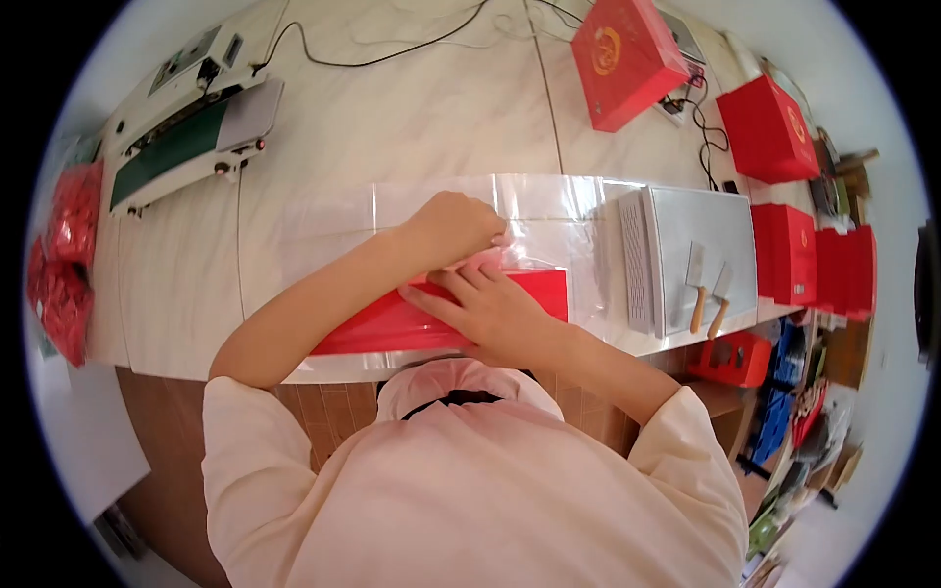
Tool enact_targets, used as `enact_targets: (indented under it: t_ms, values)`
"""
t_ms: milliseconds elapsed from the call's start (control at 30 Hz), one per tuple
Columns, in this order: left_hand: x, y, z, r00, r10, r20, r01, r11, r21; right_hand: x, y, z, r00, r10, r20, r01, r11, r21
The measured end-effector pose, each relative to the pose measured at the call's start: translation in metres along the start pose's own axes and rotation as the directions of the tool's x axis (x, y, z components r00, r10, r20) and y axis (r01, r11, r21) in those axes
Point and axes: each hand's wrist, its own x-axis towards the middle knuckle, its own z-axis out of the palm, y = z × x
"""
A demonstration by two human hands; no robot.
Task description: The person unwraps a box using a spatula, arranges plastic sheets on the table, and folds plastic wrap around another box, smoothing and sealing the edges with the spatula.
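A flat, glossy red package (377, 327) lies along the front of the table, close to my body. Across it rests my right hand (495, 309), fingers spread and pressing on its top. Just beyond, my left hand (453, 223) is closed with its fingers curled down near the package's far edge. What those fingers pinch is hidden, though pinkish film shows beside them. Clear plastic sheeting (554, 208) spreads under and behind both hands.
A sealing machine with a green belt (167, 162) stands back left, near red bundles (69, 260). To the right, two wooden-handled cleavers (696, 284) lie on a grey-white stack (691, 225). Red boxes (627, 64) stand behind and at right. A black cable (372, 61) crosses the back.
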Motion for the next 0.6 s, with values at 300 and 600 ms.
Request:
enact_targets:
  t_ms: [300, 600]
  values:
    - [-0.038, -0.003, -0.007, 0.955, -0.239, -0.175, 0.202, 0.957, -0.208, -0.014, 0.017, -0.011, 0.935, 0.052, -0.350, -0.024, 0.996, 0.084]
    - [-0.038, 0.031, 0.007, 0.884, -0.126, -0.450, 0.177, 0.981, 0.073, -0.001, 0.040, 0.007, 0.814, 0.359, -0.457, -0.377, 0.925, 0.056]
